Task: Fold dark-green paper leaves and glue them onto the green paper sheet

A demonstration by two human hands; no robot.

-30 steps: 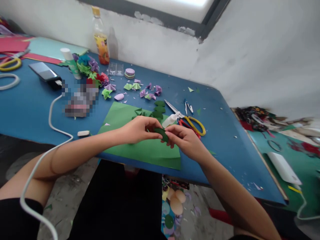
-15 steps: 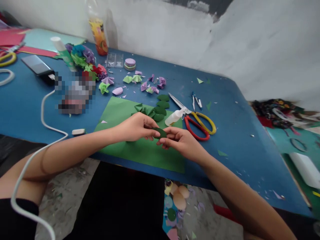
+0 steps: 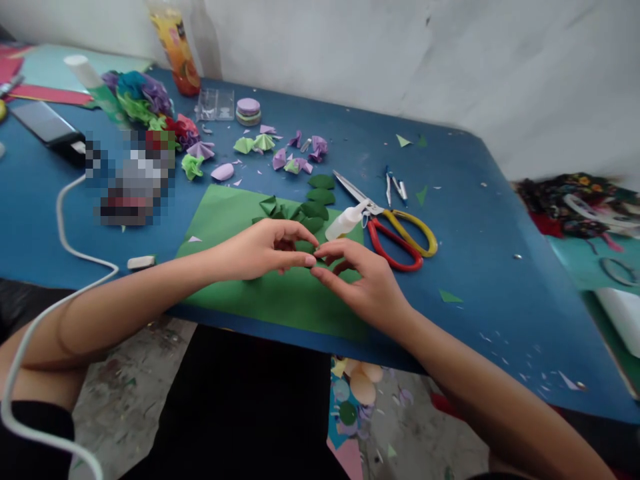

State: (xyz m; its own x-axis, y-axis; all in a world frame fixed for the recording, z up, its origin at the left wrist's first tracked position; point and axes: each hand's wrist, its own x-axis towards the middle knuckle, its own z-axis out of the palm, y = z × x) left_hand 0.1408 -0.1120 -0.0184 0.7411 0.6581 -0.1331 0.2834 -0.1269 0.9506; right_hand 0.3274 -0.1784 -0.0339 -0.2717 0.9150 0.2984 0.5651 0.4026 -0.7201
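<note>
Dark green paper piece (image 3: 304, 247) — partly hidden, pinched between the fingertips of both hands, just above the light green sheet (image 3: 225, 213) at the table's near edge. Left hand (image 3: 255, 250): fingers curled, tips closed on the piece. Right hand (image 3: 365, 287): thumb and forefinger closed on its other side. Further right — small glue bottle (image 3: 345, 223), then scissors (image 3: 400, 233), both lying on the blue table (image 3: 475, 253).

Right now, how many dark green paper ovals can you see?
5: four ovals overlapping in a row beside the scissors, a fifth oval pinched between left hand and right hand; others may be hidden.
</note>
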